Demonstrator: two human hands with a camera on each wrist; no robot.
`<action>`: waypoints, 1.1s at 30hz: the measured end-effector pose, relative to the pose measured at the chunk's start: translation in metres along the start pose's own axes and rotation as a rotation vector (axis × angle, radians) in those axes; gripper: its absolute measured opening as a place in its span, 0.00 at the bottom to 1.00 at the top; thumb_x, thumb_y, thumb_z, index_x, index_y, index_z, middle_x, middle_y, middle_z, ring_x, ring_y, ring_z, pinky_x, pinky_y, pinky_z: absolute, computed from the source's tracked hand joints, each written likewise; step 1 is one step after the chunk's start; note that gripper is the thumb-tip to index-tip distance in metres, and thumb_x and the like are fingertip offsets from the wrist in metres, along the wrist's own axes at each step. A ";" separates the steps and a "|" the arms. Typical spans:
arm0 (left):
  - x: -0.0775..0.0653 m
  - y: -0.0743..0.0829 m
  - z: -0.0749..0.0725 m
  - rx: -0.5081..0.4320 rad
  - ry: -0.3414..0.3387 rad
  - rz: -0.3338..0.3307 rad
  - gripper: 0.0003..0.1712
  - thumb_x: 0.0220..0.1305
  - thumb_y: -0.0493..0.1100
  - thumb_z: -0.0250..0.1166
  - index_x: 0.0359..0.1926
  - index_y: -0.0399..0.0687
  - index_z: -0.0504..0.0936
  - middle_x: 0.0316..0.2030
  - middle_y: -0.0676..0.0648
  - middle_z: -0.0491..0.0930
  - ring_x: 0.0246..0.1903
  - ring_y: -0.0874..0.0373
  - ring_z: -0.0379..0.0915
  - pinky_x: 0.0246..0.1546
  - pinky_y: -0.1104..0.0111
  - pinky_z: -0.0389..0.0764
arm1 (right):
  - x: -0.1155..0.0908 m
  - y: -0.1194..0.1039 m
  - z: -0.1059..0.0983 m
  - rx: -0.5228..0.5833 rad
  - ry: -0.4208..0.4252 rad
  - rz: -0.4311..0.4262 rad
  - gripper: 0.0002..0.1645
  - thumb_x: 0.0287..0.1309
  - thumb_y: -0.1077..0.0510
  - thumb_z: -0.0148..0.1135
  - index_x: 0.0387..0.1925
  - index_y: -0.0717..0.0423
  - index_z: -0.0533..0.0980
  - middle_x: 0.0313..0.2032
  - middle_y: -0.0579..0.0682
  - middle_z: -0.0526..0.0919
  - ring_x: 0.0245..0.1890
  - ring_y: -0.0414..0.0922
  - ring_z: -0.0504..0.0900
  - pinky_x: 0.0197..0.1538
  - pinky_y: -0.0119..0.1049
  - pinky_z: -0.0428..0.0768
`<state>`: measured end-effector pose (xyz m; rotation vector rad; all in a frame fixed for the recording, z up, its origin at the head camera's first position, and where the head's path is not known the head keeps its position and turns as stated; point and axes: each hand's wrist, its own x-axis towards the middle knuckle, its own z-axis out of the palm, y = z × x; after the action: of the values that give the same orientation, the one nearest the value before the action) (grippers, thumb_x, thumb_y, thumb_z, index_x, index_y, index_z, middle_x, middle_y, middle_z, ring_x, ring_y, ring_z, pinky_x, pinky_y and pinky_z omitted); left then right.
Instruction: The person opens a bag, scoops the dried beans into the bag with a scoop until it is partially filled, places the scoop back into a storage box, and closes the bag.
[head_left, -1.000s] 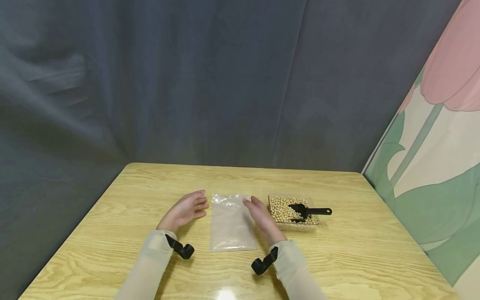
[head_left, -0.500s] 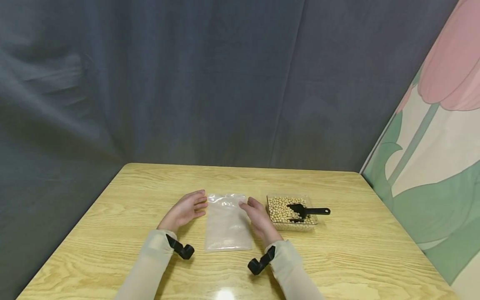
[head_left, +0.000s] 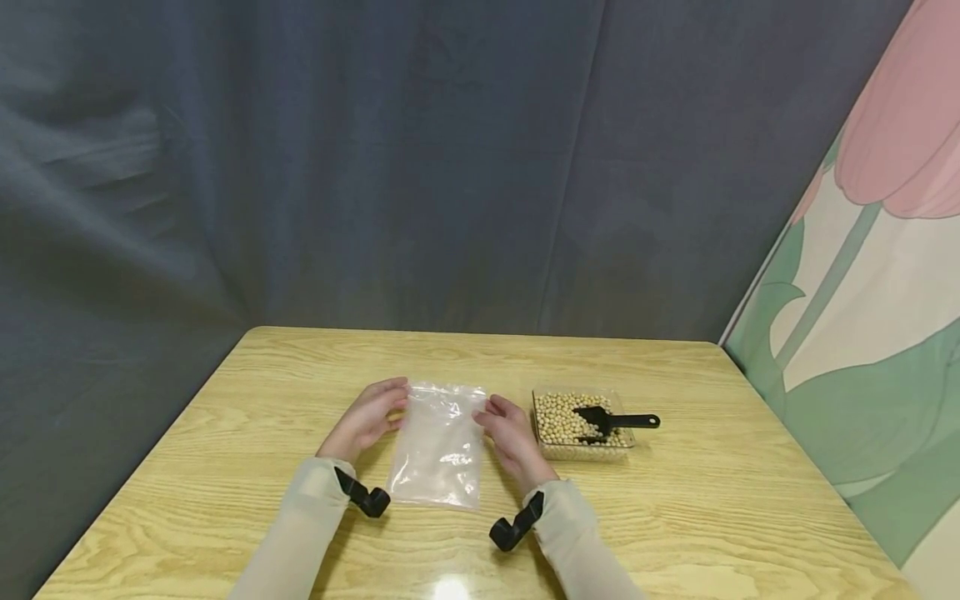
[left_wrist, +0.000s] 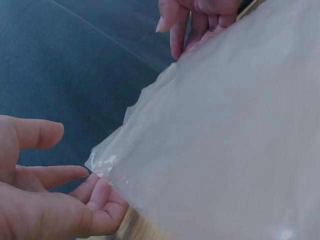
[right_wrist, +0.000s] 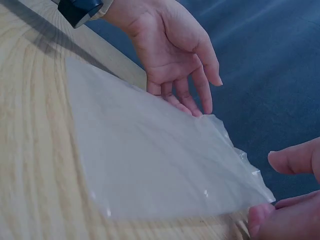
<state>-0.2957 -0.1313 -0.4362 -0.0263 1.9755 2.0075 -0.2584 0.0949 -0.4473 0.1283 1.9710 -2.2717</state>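
Note:
A clear plastic bag (head_left: 438, 450) lies between the two hands, its top edge towards the back of the table. My left hand (head_left: 371, 419) touches the bag's upper left corner; in the left wrist view its fingers reach under the film (left_wrist: 210, 130) while the thumb stays apart. At the upper right corner, my right hand (head_left: 512, 437) has its fingers against the bag edge. Seen in the right wrist view, the right thumb (right_wrist: 295, 159) stands off the film. Neither hand visibly pinches the bag.
Right of the right hand stands a clear plastic box (head_left: 585, 452) of yellowish beans (head_left: 558, 417). A black scoop (head_left: 633, 422) rests in them, its handle out over the right rim. A dark curtain (head_left: 420, 167) hangs behind the wooden table (head_left: 712, 483).
The bag has shifted left and now tilts slightly, its top corners reaching the fingers of both hands. My right hand has moved a little left with it; the left hand has barely moved.

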 end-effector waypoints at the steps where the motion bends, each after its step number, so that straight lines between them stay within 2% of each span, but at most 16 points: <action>1: 0.000 0.000 0.000 0.006 0.002 0.010 0.31 0.72 0.38 0.48 0.72 0.33 0.53 0.62 0.39 0.62 0.51 0.52 0.60 0.43 0.65 0.69 | 0.000 0.000 0.001 0.005 0.002 -0.005 0.40 0.63 0.67 0.53 0.70 0.75 0.48 0.69 0.71 0.54 0.70 0.62 0.55 0.69 0.52 0.61; 6: 0.000 0.001 0.000 0.020 0.016 0.057 0.30 0.72 0.35 0.47 0.71 0.31 0.54 0.63 0.36 0.62 0.48 0.55 0.63 0.42 0.69 0.69 | 0.001 0.000 0.003 0.020 0.004 -0.035 0.37 0.61 0.69 0.53 0.69 0.74 0.52 0.67 0.71 0.58 0.67 0.59 0.61 0.63 0.40 0.69; 11: -0.001 0.001 0.001 0.037 0.034 0.123 0.29 0.68 0.29 0.48 0.69 0.26 0.56 0.49 0.42 0.69 0.43 0.62 0.68 0.44 0.75 0.73 | 0.001 -0.001 0.007 0.018 -0.012 -0.077 0.33 0.59 0.71 0.52 0.66 0.76 0.58 0.60 0.71 0.68 0.52 0.49 0.74 0.48 0.28 0.75; 15: -0.002 0.002 0.003 0.061 0.075 0.155 0.27 0.66 0.27 0.50 0.66 0.24 0.60 0.41 0.47 0.72 0.39 0.64 0.69 0.43 0.77 0.74 | 0.000 -0.002 0.009 0.011 -0.017 -0.093 0.31 0.58 0.72 0.52 0.63 0.78 0.61 0.52 0.66 0.74 0.44 0.42 0.75 0.45 0.27 0.75; 21: -0.007 0.009 0.006 0.167 0.178 0.143 0.19 0.65 0.33 0.57 0.57 0.32 0.74 0.44 0.44 0.80 0.38 0.64 0.74 0.45 0.73 0.77 | -0.003 -0.007 0.010 -0.019 -0.006 -0.108 0.24 0.58 0.71 0.54 0.56 0.77 0.67 0.38 0.51 0.75 0.37 0.39 0.73 0.42 0.27 0.74; 24: -0.010 0.013 0.007 0.190 0.202 0.158 0.17 0.65 0.36 0.59 0.54 0.32 0.76 0.43 0.43 0.82 0.37 0.64 0.76 0.44 0.72 0.78 | -0.005 -0.011 0.009 -0.067 0.001 -0.132 0.21 0.59 0.70 0.55 0.54 0.76 0.69 0.35 0.49 0.74 0.36 0.38 0.72 0.42 0.28 0.75; 33: -0.014 0.022 0.016 0.170 0.234 0.173 0.17 0.64 0.38 0.62 0.52 0.32 0.78 0.40 0.44 0.83 0.34 0.65 0.75 0.39 0.73 0.78 | -0.006 -0.024 0.001 -0.152 0.038 -0.164 0.14 0.60 0.68 0.57 0.47 0.71 0.74 0.36 0.50 0.77 0.37 0.38 0.74 0.42 0.28 0.74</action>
<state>-0.2840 -0.1182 -0.4109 -0.0549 2.3639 2.0108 -0.2558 0.0976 -0.4231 -0.0054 2.2412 -2.2173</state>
